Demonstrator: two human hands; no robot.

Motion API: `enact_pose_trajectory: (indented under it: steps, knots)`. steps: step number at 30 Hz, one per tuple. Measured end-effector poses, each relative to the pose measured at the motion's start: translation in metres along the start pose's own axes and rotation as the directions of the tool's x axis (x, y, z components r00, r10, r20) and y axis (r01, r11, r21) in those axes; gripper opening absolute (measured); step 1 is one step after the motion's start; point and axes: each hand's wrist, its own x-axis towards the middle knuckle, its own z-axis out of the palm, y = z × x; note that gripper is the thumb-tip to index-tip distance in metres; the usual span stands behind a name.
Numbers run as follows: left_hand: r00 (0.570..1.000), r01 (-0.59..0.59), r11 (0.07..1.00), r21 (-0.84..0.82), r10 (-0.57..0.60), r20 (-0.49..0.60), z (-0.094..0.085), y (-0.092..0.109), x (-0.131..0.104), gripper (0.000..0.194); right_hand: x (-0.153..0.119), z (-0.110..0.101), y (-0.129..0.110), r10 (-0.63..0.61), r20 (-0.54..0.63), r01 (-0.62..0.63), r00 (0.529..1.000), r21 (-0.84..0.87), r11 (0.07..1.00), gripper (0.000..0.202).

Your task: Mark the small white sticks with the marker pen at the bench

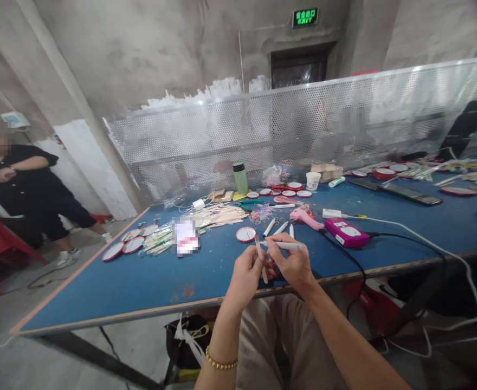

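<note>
My left hand (246,271) pinches a flat wooden stick (264,273) near the table's front edge; the stick's upper end looks reddish. In my right hand (295,265) is a white marker (289,246), its tip close to the upper part of the stick. Just beyond the hands lies a round white disc with a red rim (245,234). Several more markers (269,227) rest on the blue table behind my right hand. Part of my left fingers is hidden behind the stick.
Wooden sticks (222,215), a phone (186,237) and red-rimmed discs (133,245) lie left. A pink glue gun (307,218), magenta box (346,233) and cables are right. A green bottle (240,179) and paper cup (313,180) stand behind. A person (31,184) stands far left.
</note>
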Motion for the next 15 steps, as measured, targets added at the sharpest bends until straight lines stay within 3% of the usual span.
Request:
enact_pose_trajectory:
  steps: [15]
  knots:
    - [1.000,-0.027,0.999,0.022,0.028,-0.011,0.0005,-0.0003,0.0003,0.037,-0.0002,0.0004,-0.0001,0.013,0.024,-0.013,1.000,0.002,1.000,0.018]
